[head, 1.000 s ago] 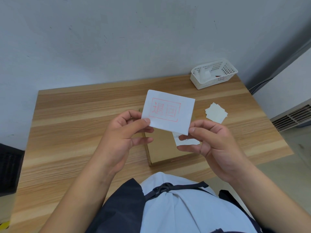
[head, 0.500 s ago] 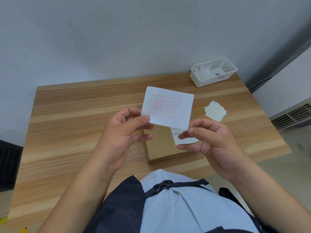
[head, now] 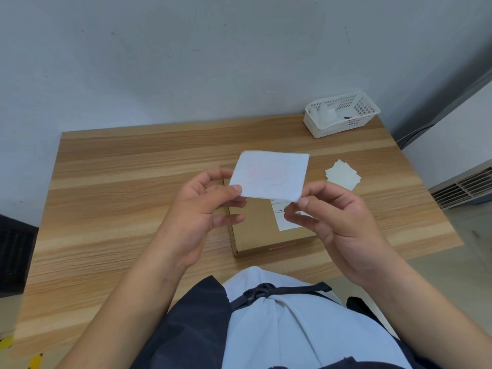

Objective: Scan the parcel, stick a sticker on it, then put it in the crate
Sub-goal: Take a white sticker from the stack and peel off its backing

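A white sticker (head: pixel 270 175) with a faint red stamp hangs above the table, held at both lower corners. My left hand (head: pixel 202 209) pinches its lower left corner and my right hand (head: pixel 335 217) pinches its lower right corner. Under the sticker lies the parcel (head: pixel 255 230), a flat brown cardboard box with a white shipping label (head: pixel 283 219) on top. Both hands and the sticker hide much of the parcel's top. No crate and no scanner show in this view.
A small stack of white stickers (head: pixel 343 174) lies on the wooden table (head: pixel 119 187) to the right of the parcel. A white plastic basket (head: pixel 340 114) stands at the back right corner by the wall. A vented unit (head: pixel 463 187) is off the table's right edge.
The sticker has tilted flatter, so its red print now looks faint and blurred. My right thumb has moved onto its lower right corner. The parcel has stayed in place.
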`<state>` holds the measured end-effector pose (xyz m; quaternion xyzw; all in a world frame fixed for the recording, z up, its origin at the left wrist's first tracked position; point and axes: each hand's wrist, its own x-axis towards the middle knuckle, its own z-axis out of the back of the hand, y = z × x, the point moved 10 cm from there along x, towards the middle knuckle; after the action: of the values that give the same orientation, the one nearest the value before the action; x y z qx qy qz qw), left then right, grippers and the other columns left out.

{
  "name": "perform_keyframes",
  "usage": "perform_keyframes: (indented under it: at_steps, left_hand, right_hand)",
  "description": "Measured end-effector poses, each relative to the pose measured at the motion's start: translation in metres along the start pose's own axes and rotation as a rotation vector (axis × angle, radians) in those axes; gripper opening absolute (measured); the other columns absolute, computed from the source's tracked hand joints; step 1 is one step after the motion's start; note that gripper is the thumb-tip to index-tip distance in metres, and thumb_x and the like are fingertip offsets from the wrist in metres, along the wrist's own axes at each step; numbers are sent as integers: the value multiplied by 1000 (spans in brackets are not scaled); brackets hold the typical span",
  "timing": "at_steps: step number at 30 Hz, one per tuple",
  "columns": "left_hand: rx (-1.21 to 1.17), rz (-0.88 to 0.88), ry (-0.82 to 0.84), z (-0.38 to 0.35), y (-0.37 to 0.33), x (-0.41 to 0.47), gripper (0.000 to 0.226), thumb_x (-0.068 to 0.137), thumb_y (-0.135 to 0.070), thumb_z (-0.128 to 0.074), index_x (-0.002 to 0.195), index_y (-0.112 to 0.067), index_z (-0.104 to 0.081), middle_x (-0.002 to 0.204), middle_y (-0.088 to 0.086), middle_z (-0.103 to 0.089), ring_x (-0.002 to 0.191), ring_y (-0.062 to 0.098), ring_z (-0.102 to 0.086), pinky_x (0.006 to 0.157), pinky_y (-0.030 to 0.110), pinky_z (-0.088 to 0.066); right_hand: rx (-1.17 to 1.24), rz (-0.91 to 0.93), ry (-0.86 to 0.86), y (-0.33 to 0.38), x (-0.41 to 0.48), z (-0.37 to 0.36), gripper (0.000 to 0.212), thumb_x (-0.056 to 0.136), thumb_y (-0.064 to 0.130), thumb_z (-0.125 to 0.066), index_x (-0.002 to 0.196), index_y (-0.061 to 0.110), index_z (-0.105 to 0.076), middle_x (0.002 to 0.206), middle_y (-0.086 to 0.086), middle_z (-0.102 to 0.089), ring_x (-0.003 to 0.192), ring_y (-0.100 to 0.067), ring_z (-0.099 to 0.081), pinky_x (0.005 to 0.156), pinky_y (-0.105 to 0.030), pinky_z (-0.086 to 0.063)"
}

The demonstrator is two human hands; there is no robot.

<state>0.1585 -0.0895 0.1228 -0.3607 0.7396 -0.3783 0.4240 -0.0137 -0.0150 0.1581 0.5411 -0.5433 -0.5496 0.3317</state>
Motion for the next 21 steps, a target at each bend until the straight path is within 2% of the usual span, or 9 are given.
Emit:
perform_keyframes:
  at_steps: [3, 6, 10, 13, 15, 18, 21]
  left_hand:
    - [25, 13, 7, -2, 4, 2, 52, 86, -1, -68, 131, -21, -53, 85, 15, -70, 75, 19, -68, 63, 32, -58]
    - [109, 24, 53, -8, 9, 4, 57, 86, -1, -69, 134, -26, -51, 73, 7, -69, 75, 17, -70, 68, 33, -58]
    - [184, 50, 149, -19, 16, 4, 54, 87, -1, -68, 132, -28, -55, 68, 2, -64, 76, 17, -70, 72, 35, -59]
    - [221, 44, 199, -25, 17, 2, 49, 87, 0, -68, 128, -27, -61, 68, 4, -59, 76, 17, -69, 77, 37, -60]
    - [237, 42, 213, -27, 17, 2, 45, 87, 1, -67, 124, -26, -64, 66, 3, -57, 76, 16, -69, 78, 38, -60]
    - [245, 49, 228, -29, 18, 2, 40, 88, 0, -67, 120, -23, -67, 68, 4, -57, 76, 15, -68, 79, 37, -60]
    - [246, 59, 236, -28, 20, 2, 36, 88, 0, -67, 118, -20, -70, 72, 8, -55, 75, 14, -68, 79, 36, -60]
  right_hand:
    - [-36, 50, -8, 4, 0, 1, 8, 75, 14, -72, 75, 22, -73, 101, -5, -77, 94, -22, -66, 97, -46, -50]
    - [-44, 92, -53, 7, 1, 7, 10, 70, 25, -74, 79, 21, -72, 104, -13, -72, 100, -24, -62, 102, -50, -45]
    - [-9, 132, -78, 9, 3, 12, 9, 72, 22, -74, 81, 20, -74, 97, -2, -73, 97, -18, -63, 100, -43, -44]
    - [-6, 140, -81, 10, 4, 13, 7, 75, 14, -77, 80, 19, -74, 99, 0, -72, 99, -18, -63, 107, -49, -41]
    - [-11, 136, -84, 10, 4, 14, 14, 70, 19, -82, 81, 18, -74, 99, -2, -72, 100, -20, -63, 109, -54, -39]
    - [-8, 123, -66, 8, 5, 11, 15, 70, 22, -80, 83, 18, -75, 98, -2, -72, 100, -21, -62, 109, -54, -38]
    - [-8, 128, -38, 7, 4, 8, 32, 65, 36, -85, 85, 14, -74, 105, -6, -70, 103, -24, -61, 109, -57, -37]
